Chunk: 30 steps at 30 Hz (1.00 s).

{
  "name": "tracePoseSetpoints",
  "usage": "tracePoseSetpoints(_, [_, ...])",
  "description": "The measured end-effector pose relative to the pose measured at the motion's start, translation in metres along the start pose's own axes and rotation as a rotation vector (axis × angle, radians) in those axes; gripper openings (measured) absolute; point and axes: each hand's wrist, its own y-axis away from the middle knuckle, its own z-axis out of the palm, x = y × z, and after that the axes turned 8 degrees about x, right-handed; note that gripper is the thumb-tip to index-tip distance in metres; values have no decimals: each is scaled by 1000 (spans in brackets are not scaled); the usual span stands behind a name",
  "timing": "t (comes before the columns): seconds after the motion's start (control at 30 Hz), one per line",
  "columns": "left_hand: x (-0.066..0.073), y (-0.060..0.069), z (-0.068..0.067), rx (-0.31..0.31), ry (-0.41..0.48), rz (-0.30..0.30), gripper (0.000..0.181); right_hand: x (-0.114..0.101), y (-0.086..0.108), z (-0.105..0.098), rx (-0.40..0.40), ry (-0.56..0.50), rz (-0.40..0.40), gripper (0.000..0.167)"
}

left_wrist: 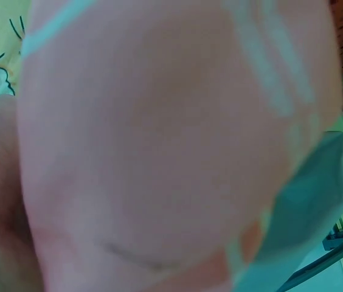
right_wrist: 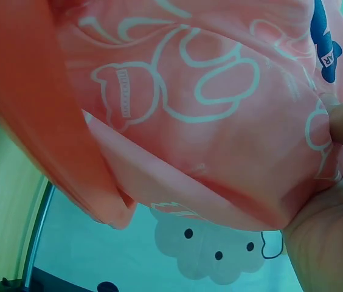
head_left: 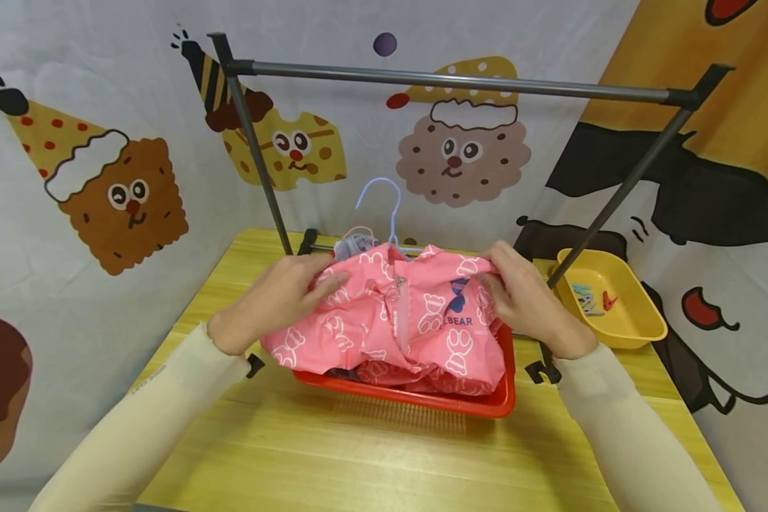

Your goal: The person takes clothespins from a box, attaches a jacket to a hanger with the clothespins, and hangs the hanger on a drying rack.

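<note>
A pink zip-up jacket with white bear outlines lies spread above a red basket. The hook of a blue hanger stands up from its collar. My left hand pinches the jacket's left shoulder, thumb on the front. On the other shoulder, my right hand pinches the cloth with its fingers bent over the edge. In the left wrist view, blurred jacket cloth hides most of the scene. The right wrist view has the jacket beside the right hand. The hanger's arms are hidden.
A dark metal rack spans the wooden table, its bar above and behind the basket. Grey cloth and a pinkish hook show behind the jacket. At right, a yellow tray holds several small clips.
</note>
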Motion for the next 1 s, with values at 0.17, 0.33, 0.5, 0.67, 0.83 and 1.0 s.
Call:
tracePoseSetpoints(0.17, [1,-3,-3,-12,38,-32,36,-3,0,-5,15,-3,8,24])
tracePoseSetpoints(0.33, [0,-6,-4,-16,64,-38,37,-3,-2,-9,57,-28,-12,27])
tracePoseSetpoints(0.5, [-1,-7,-6,-17,79,-37,37,-1,-3,-12,114,-42,-55,25])
tracePoseSetpoints(0.67, [0,-9,-8,3,88,-20,36,-2,-4,-16,158,-31,-63,23])
tracePoseSetpoints(0.83, [6,-11,-9,63,70,14,32,-3,-4,-18,144,-35,-25,22])
tracePoseSetpoints(1.0, [13,-15,-11,134,63,66,29,-4,-5,-23,130,-56,4,22])
